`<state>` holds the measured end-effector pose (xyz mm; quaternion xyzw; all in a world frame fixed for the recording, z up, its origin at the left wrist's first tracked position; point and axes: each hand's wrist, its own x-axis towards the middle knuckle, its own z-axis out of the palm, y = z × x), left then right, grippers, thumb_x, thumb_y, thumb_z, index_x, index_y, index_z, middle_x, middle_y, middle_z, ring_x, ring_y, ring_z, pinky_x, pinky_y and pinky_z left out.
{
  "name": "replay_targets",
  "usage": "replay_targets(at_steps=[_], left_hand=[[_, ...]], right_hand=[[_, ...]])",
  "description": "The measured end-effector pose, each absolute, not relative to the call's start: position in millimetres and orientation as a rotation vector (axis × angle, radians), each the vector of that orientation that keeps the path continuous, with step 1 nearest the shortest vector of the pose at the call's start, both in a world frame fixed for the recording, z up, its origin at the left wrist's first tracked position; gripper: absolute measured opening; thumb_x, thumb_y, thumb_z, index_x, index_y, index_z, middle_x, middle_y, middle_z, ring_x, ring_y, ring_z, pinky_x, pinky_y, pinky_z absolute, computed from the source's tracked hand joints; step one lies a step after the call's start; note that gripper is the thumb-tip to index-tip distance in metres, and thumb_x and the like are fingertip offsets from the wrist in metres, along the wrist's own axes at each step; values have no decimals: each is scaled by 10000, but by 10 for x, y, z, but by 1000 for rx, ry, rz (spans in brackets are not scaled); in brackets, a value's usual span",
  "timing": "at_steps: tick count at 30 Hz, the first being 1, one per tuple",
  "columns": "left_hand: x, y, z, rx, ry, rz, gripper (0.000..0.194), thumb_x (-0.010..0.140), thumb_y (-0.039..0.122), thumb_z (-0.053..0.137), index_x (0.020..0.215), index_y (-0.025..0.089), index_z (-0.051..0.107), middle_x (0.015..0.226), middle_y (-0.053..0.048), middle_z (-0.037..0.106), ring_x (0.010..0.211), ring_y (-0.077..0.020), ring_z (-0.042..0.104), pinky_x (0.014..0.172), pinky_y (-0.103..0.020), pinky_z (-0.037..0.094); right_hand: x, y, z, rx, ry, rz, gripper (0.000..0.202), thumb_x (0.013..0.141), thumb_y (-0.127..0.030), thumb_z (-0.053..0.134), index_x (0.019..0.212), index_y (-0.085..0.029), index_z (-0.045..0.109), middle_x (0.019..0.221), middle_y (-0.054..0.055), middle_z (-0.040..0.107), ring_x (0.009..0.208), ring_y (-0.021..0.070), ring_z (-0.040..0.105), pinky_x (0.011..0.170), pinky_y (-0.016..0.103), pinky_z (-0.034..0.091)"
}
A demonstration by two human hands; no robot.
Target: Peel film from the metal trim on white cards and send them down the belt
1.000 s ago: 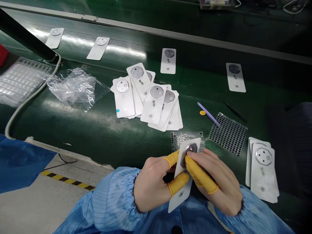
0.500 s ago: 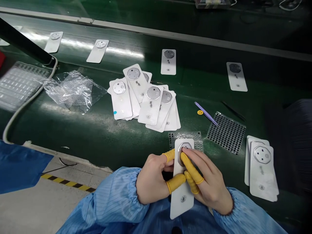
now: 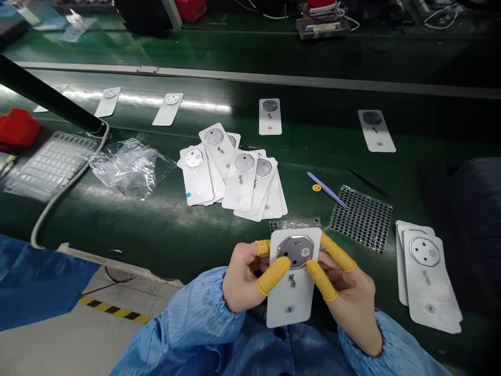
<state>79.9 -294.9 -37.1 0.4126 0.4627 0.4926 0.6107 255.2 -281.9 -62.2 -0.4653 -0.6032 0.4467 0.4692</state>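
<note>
Between my two hands a white phone back cover is held tilted up, its grey octagonal camera plate and dark print facing me. My left hand grips its left edge, the thumb in a yellow finger cot beside the camera plate. My right hand pinches the right edge, with yellow cots on thumb and index finger; its fingertips behind the cover are hidden. Just beyond lies a clear sheet of dots, partly covered by the cover. A second dotted sheet lies to the right, with purple tweezers touching it.
A pile of white covers lies ahead, beside crumpled clear plastic. At right rests a small stack of covers. Single covers lie along the far strip. Black tweezers, a yellow finger cot and clear trays are around.
The cover has turned to face me more squarely. My right fingers have moved off the camera plate to the cover's right edge. The head view has tilted up.
</note>
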Motion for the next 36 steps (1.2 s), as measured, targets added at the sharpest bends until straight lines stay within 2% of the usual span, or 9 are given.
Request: replay_targets(at_steps=[4,11,16,20,23,26,29,33,36], left_hand=[[791,-2950,-342,1055,1134,1111,199,838,228,631,701,98,695,588,-59,669,477,-133,596,435,-199,471],[851,-2922,-381,875,1174,1095,313,809,329,672,601,96,664,548,-68,654,486,-153,605,442,-221,474],[745,-2861,-297,1015,1187,865,264,846,380,617,891,134,704,910,-113,743,818,-238,703,730,-320,585],[533,-2622,-39,1271,1388,859,268,817,367,638,997,172,680,1017,-102,734,872,-243,713,830,-357,584],[584,-2124,88,1414,1407,812,279,799,304,651,1031,149,657,907,-82,751,772,-217,727,770,-344,607],[905,-1333,52,1557,1431,612,232,855,173,563,1061,98,638,943,-96,740,732,-174,724,717,-299,607],[1361,-441,-110,1708,1531,453,215,883,100,525,1075,85,621,937,-83,725,713,-141,706,705,-282,587],[2040,435,-382,1868,1648,423,264,908,277,576,1131,135,591,1130,-91,630,979,-207,634,851,-413,533],[2520,827,-565,1986,1656,436,381,907,325,570,1253,172,522,1330,-111,501,1179,-272,517,975,-508,437]], right_hand=[[2606,-2898,-569,-1157,-1508,1123,264,785,-141,674,1021,-256,694,720,-17,727,523,133,673,440,176,580],[2585,-2942,-592,-1167,-1526,1091,337,785,-133,674,1081,-293,679,772,-36,738,578,127,696,524,181,611],[2800,-2836,-636,-1279,-1518,1072,212,799,-232,672,1009,-242,707,809,0,752,657,168,722,576,217,622],[3662,-2691,-734,-1627,-1330,718,348,803,-339,653,1121,-198,645,979,61,741,802,207,726,662,267,621],[4379,-2632,-886,-1819,-1431,519,388,832,-406,581,1136,-170,625,1009,96,727,853,233,715,673,292,608],[4743,-2541,-1101,-1947,-1616,263,394,852,-414,495,1128,-162,618,920,109,724,834,266,706,681,354,599],[4786,-2474,-1247,-1954,-1680,107,370,827,-348,466,1105,-157,617,1125,163,653,1030,339,639,857,485,548],[4793,-2567,-1295,-1857,-1890,-65,389,831,-259,428,1184,-177,569,1441,137,408,1253,354,484,997,521,473],[4764,-2720,-1376,-1654,-1991,-44,520,840,-227,465,1360,-238,445,1397,107,477,1190,327,557,905,441,565]])
